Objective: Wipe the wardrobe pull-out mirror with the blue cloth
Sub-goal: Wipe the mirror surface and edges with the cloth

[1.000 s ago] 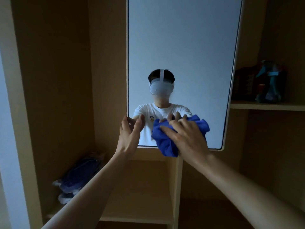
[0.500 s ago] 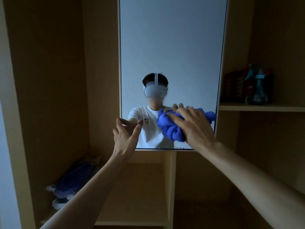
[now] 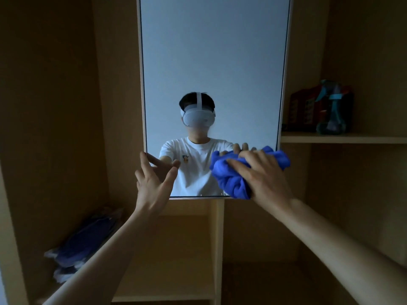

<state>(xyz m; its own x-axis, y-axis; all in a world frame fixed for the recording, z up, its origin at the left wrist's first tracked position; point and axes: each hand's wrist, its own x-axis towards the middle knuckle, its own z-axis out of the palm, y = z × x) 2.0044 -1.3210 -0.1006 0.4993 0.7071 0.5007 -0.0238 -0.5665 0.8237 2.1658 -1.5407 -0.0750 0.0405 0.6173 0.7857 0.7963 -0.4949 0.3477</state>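
At the lower right corner of the pull-out mirror, the right hand held the blue cloth against the glass. Its fingers curved over the bunched fabric and gripped it. The cloth was crumpled into a thick wad. Its upper fold reached past the mirror's right frame, and its lower fold hung level with the bottom edge.

The left hand was raised at the mirror's lower left corner with fingers spread apart and straight, holding nothing. The thumb pointed toward the glass; whether any fingertip touched the frame could not be told.

The mirror stood upright between the wooden wardrobe compartments, above a vertical partition. Its glass reflected a person in a white T-shirt wearing a white headset, together with both hands.

To the right of the mirror, a shelf carried a teal spray bottle standing upright just beside a dark red box. In the lower left compartment, a dark blue bundle in clear wrapping leaned against the side wall. Lighting was dim, and finer detail on the shelf items was not legible.
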